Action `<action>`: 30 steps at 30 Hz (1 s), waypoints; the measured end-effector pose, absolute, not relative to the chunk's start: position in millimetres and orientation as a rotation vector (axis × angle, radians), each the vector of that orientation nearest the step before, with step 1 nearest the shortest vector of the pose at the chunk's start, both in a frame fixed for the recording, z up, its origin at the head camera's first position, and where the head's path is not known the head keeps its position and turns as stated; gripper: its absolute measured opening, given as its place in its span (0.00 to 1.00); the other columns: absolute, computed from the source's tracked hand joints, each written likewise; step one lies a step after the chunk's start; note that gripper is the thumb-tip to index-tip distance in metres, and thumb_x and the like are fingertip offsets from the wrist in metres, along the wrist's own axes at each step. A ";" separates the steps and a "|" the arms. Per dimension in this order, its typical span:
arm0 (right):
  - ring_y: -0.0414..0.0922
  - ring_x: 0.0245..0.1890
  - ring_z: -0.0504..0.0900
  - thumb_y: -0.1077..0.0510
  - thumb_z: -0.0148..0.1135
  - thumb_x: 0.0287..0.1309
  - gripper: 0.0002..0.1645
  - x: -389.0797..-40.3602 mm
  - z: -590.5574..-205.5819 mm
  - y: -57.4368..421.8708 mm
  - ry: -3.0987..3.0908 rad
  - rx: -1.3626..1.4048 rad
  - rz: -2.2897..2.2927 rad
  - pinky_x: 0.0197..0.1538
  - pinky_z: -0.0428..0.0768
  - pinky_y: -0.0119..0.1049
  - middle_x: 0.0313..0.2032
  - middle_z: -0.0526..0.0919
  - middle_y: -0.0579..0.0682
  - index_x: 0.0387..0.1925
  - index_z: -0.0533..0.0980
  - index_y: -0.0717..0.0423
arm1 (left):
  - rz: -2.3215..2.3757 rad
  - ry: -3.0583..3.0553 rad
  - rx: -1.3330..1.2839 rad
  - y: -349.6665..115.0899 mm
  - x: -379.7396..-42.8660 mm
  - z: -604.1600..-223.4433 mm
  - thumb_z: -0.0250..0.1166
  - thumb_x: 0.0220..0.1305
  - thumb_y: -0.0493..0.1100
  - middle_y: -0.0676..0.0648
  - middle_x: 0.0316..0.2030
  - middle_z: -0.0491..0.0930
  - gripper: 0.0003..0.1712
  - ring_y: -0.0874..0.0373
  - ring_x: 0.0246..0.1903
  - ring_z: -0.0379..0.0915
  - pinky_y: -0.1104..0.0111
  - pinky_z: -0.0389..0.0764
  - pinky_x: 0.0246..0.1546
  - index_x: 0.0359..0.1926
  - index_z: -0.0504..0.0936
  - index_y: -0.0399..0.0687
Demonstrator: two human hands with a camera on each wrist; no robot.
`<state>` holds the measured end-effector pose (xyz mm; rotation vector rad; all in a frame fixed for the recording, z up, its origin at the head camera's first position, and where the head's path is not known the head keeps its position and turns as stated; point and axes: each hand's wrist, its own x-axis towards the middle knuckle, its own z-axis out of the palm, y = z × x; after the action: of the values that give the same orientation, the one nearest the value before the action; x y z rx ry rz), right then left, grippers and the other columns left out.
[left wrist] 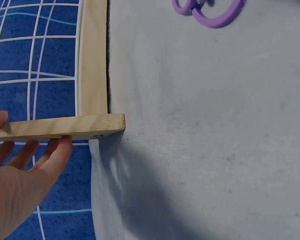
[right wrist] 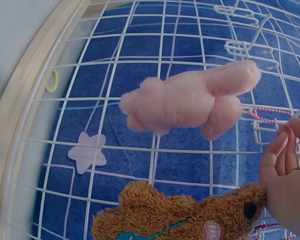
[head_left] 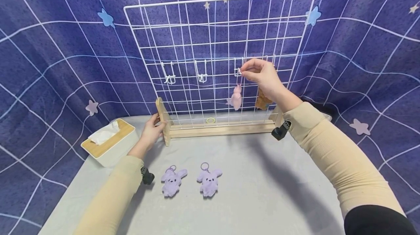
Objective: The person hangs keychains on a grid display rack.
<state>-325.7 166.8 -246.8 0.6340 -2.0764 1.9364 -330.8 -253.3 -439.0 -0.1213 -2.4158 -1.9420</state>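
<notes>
My left hand (head_left: 151,133) grips the wooden end piece (left wrist: 65,126) of a white wire grid rack (head_left: 214,60), thumb on one face and fingers on the other. Up at a white hook on the grid, my right hand (head_left: 264,78) pinches the pink ball chain (right wrist: 267,114) of a pink plush keychain (right wrist: 185,102). The pink plush hangs below the fingertips, in front of the wires. Beside it hangs a brown curly plush bear (right wrist: 160,212), partly behind my right hand in the head view. Whether the chain sits over the hook cannot be told.
Two purple plush keychains (head_left: 172,182) lie on the pale tabletop (head_left: 256,198) in front of the rack. White hooks (head_left: 169,78) hang further left on the grid. A tissue box (head_left: 109,138) stands at the left, and a yellow ring (head_left: 210,120) lies behind the wooden base bar.
</notes>
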 end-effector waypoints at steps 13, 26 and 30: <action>0.40 0.38 0.82 0.74 0.66 0.60 0.08 -318.8 -247.7 168.6 -2.069 0.660 1.941 0.45 0.82 0.28 0.37 0.86 0.50 0.36 0.83 0.61 | -1.986 -2.422 -0.112 -250.1 -323.6 -426.3 0.54 0.77 0.34 0.26 0.74 0.54 0.37 0.28 0.68 0.57 0.39 0.69 0.64 0.79 0.48 0.34; 0.36 0.25 0.76 0.70 0.67 0.61 0.06 -307.2 -250.3 174.3 -2.108 0.747 1.932 0.23 0.72 0.24 0.35 0.87 0.47 0.35 0.83 0.57 | -1.976 -2.443 -0.133 -244.1 -309.9 -411.6 0.52 0.76 0.32 0.23 0.73 0.53 0.36 0.27 0.67 0.58 0.39 0.71 0.63 0.78 0.48 0.31; 0.40 0.33 0.81 0.70 0.68 0.61 0.06 -300.0 -252.6 172.8 -2.097 0.789 1.949 0.42 0.81 0.29 0.34 0.86 0.47 0.35 0.83 0.57 | -1.996 -2.426 -0.131 -244.8 -311.7 -413.0 0.52 0.76 0.31 0.24 0.73 0.54 0.36 0.28 0.67 0.59 0.40 0.70 0.64 0.78 0.48 0.31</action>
<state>-300.0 172.8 -252.6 0.7892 -2.0972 1.9487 -311.7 -244.8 -413.0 -0.1307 -2.4262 -1.9964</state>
